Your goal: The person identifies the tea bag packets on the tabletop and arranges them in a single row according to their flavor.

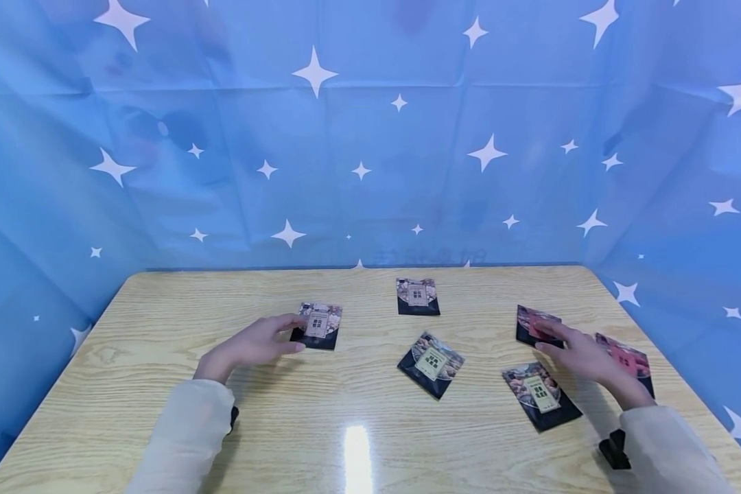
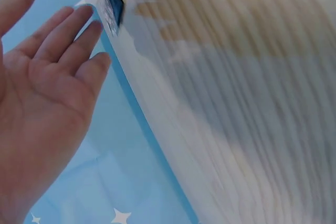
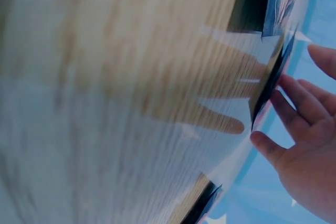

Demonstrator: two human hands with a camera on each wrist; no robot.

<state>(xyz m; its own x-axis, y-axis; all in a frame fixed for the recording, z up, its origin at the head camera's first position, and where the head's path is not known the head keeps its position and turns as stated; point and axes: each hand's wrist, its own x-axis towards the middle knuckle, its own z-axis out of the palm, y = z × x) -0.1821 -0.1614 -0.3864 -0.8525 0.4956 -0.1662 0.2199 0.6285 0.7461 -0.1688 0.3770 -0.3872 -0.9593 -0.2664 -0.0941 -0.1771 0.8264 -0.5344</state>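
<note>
My left hand (image 1: 253,343) is by the left edge of a dark square packet with a pinkish label (image 1: 318,325). In the left wrist view, the left fingers (image 2: 68,43) are extended with no object gripped, and a packet (image 2: 109,4) shows beyond them. On the right, my right hand (image 1: 577,353) reaches over a dark packet with a red label (image 1: 531,328). The right wrist view has loosely extended fingers (image 3: 294,103) beside that packet's edge (image 3: 273,82); whether they touch it I cannot tell. Below this hand lies a packet with a pale green label (image 1: 540,396).
Another green-labelled packet (image 1: 431,365) lies mid-table, with a pink-labelled one (image 1: 417,297) behind it. A red-labelled packet (image 1: 630,360) is partly behind the right forearm. Blue star-patterned cloth (image 1: 370,137) surrounds the wooden table (image 1: 179,302) at the back and sides.
</note>
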